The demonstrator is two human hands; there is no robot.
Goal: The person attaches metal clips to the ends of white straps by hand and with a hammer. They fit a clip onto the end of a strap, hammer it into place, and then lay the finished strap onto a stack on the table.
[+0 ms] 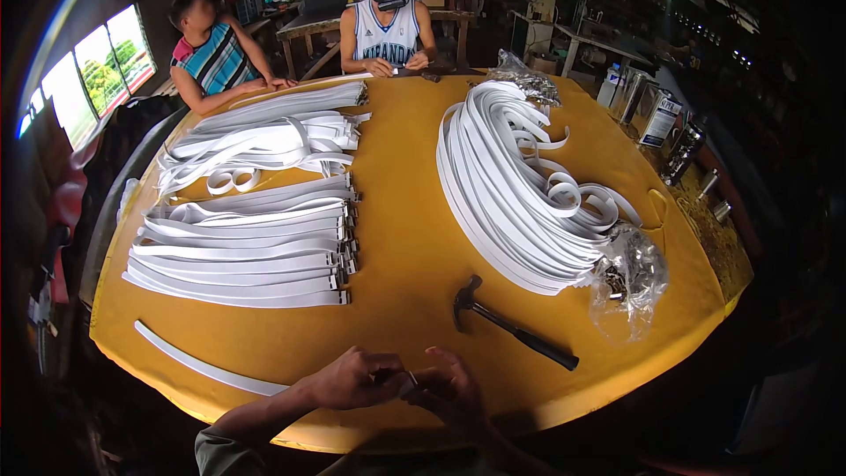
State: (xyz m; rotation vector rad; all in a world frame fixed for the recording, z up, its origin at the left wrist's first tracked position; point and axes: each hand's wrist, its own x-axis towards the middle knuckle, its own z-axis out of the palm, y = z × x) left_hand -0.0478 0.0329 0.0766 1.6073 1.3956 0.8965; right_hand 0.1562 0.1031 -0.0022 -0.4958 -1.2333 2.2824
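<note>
My left hand [355, 378] is closed in a pinch near the table's front edge. Facing it, my right hand [452, 388] has its thumb and fingers around a small metal piece [408, 384], which looks like a belt buckle; the two hands meet at it. A white belt strap [207, 368] lies on the table and runs in behind my left forearm, where its end is hidden. Beyond my right hand rests a hammer [511, 322] with a black handle, its head toward the left.
White belts with metal buckles [247, 251] lie in rows on the left of the yellow table [401, 211]. A big bundle of white straps [493, 185] and plastic bags of metal parts [630, 273] occupy the right. Two people sit across; one person's hands [397, 64] hold something small. Cans [659, 119] stand right.
</note>
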